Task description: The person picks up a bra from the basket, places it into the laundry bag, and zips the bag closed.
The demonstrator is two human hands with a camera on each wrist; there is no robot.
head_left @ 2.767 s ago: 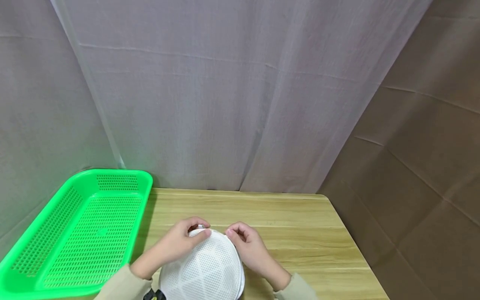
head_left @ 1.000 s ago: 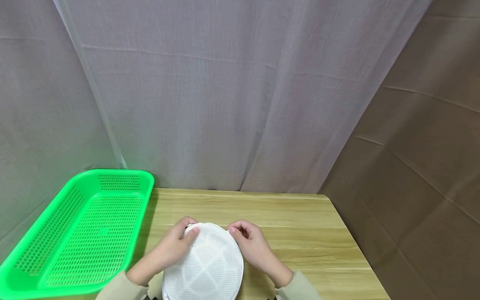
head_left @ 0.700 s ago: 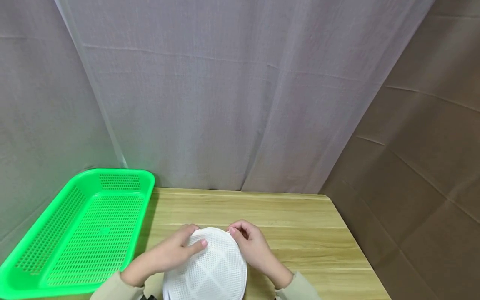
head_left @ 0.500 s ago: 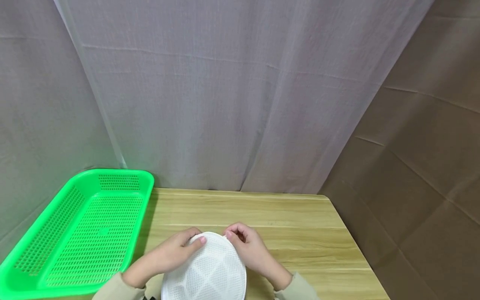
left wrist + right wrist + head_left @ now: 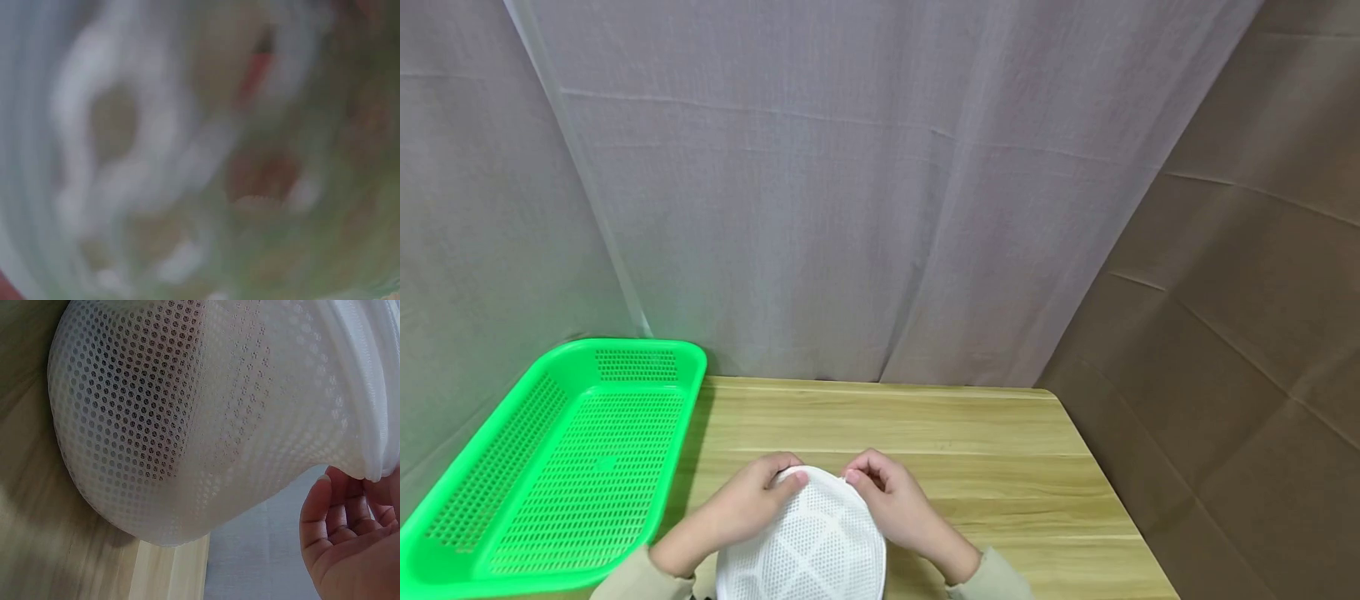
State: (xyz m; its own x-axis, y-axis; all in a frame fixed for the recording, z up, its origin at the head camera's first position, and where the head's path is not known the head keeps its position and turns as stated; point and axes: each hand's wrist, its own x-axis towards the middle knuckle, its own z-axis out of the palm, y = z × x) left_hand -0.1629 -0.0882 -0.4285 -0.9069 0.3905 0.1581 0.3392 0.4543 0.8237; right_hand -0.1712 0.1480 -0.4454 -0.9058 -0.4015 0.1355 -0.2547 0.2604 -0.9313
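A round white mesh laundry bag point(image 5: 820, 542) stands out over the near part of the table, its piped rim toward the back. My left hand point(image 5: 748, 504) grips the rim at its upper left, thumb on the mesh face and fingers behind. At the upper right of the rim, my right hand point(image 5: 895, 504) pinches the edge between thumb and curled forefinger. In the right wrist view the bag point(image 5: 156, 412) bulges, with something dark showing through the holes, and the right hand point(image 5: 356, 544) is at the zipped rim. Blurred white mesh point(image 5: 150, 119) fills the left wrist view.
A green perforated plastic basket point(image 5: 688, 417) sits on the left side of the wooden table point(image 5: 1000, 467). Grey cloth point(image 5: 820, 208) hangs behind the table, and a brown cloth wall point(image 5: 1247, 333) borders it on the right.
The bag has dipped slightly toward the body. My right hand has shifted a little left and nearer along with the rim, still pinching it. The left hand has changed its hold on the rim.
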